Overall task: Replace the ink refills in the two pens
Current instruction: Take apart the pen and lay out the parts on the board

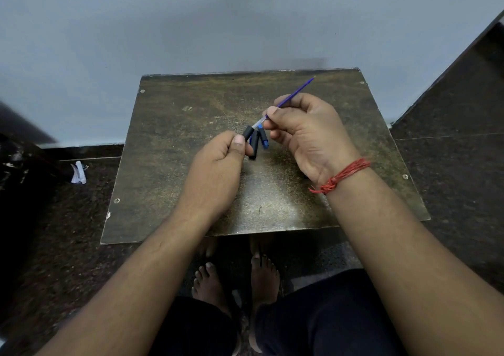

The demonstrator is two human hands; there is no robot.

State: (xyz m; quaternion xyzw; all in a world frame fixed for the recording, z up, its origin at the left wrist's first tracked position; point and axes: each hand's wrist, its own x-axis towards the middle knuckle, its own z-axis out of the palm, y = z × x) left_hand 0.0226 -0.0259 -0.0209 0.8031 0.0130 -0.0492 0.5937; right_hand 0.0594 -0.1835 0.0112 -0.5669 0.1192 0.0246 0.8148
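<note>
Refill half out of the pen barrel, over the middle of the table

At the far left, on the dark floor beside the table, lies a small scrap of white paper, well apart from the work

The left hand is curled into a grasp, its thumb pressed on the black grip end of a pen barrel; just beside that, more dark and blue pen parts hang below the fingers, though whether the left hand holds them all or some rest on the table cannot be told. These sit over the middle of the worn brown table, slightly toward its far side

To the right, the right hand, with a red thread round its wrist, pinches a thin purple ink refill between thumb and forefinger. The refill's clear lower end runs into the black barrel mouth, and its tip points up and away toward the table's far right corner

By my judgement the step in hand is the refill passing through the mouth of one pen; whether it is going in or coming out the picture does not settle. The next move calls for keeping the refill in line with the barrel, since the thin tube would bend if pushed or pulled at an angle, while the left hand holds the barrel steady
</note>
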